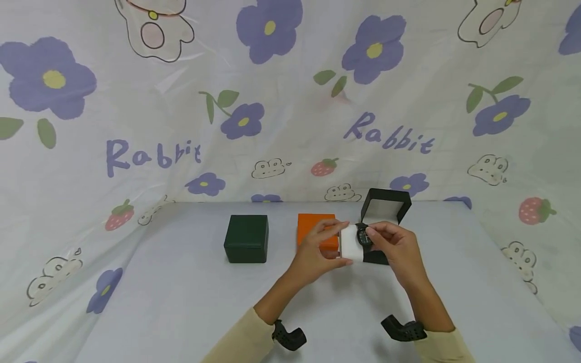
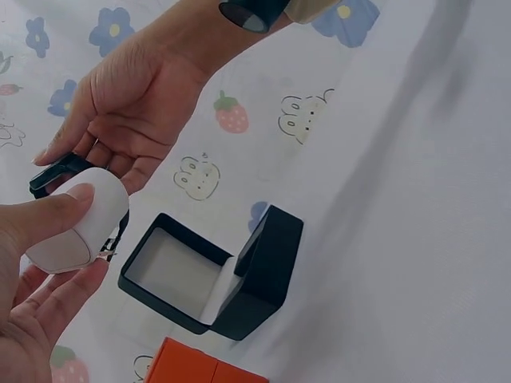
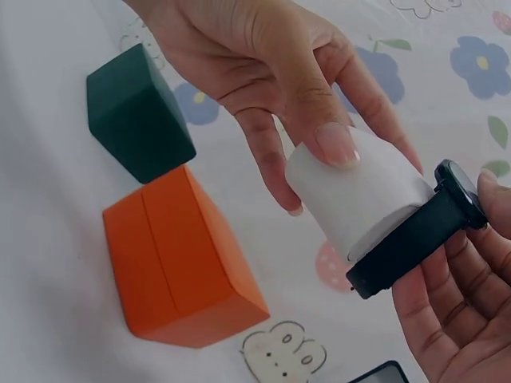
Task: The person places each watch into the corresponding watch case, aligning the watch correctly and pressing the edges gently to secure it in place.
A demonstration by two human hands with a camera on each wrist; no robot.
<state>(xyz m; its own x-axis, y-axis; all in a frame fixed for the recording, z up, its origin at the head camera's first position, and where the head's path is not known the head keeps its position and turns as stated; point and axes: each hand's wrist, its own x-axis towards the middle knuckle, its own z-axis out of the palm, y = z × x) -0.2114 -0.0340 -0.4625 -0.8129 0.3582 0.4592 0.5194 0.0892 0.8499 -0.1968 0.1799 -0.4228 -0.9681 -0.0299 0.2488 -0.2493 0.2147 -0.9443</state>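
Note:
My left hand (image 1: pixel 313 254) grips a white watch cushion (image 1: pixel 351 243) between thumb and fingers, above the table. Against the cushion's right end is a black watch (image 1: pixel 364 237), which my right hand (image 1: pixel 399 249) pinches by its case. In the right wrist view the dark strap (image 3: pixel 415 243) lies along the end of the white cushion (image 3: pixel 351 191); how far it goes over the cushion is hidden. Behind the hands stands a black watch box (image 1: pixel 386 196) with its lid up. The left wrist view shows the pale lining of this box (image 2: pixel 176 275).
An orange box (image 1: pixel 316 227), closed, stands just left of the black one, partly behind my left hand. Farther left is a closed dark green box (image 1: pixel 247 239). A patterned cloth (image 1: pixel 290 146) rises behind the white table (image 1: pixel 181 302).

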